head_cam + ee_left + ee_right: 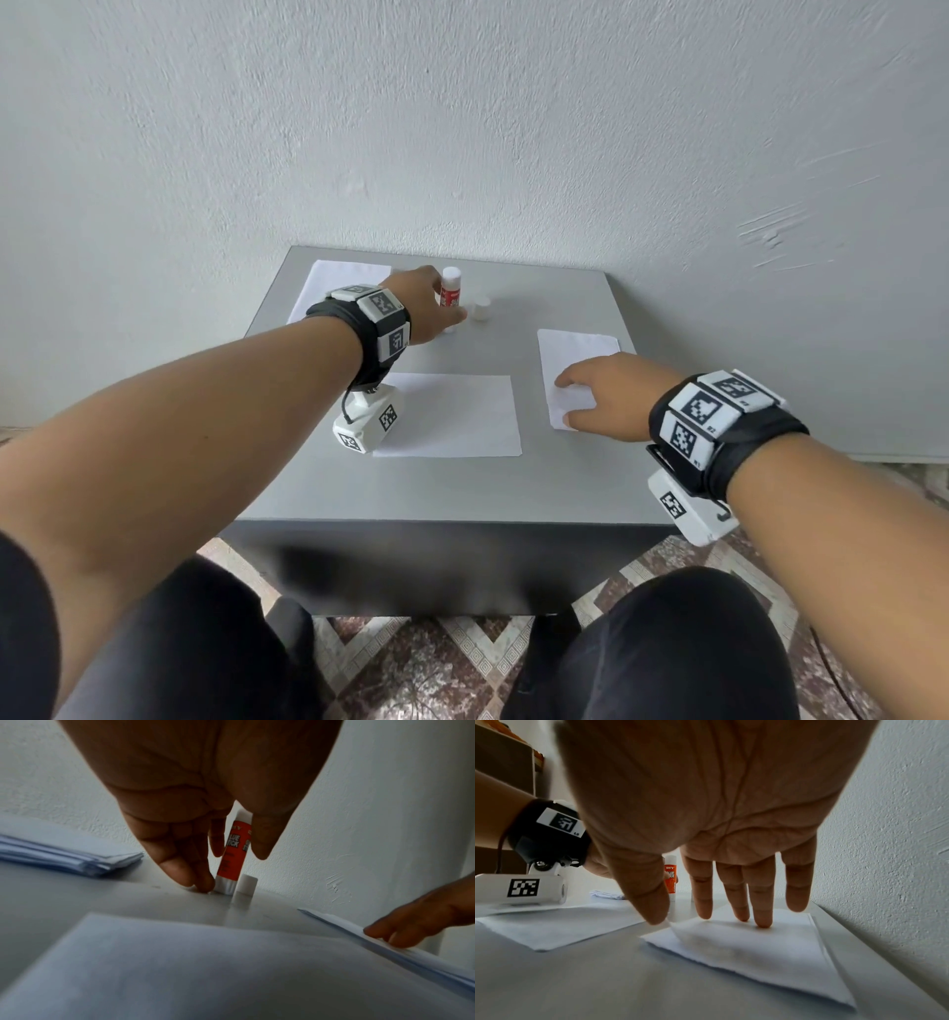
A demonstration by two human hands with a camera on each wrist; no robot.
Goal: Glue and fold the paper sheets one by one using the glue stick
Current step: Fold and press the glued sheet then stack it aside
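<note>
Red-labelled glue stick [451, 291] upright at table's 12 o'clock, left hand [425, 307] fingers around it, grip unclear; right hand [606, 395] flat, pressing folded paper [577, 354] at 3 o'clock.

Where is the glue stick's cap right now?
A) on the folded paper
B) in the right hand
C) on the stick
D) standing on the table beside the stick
D: the white cap stands on the grey table just beside the upright glue stick, apart from both hands.
</note>
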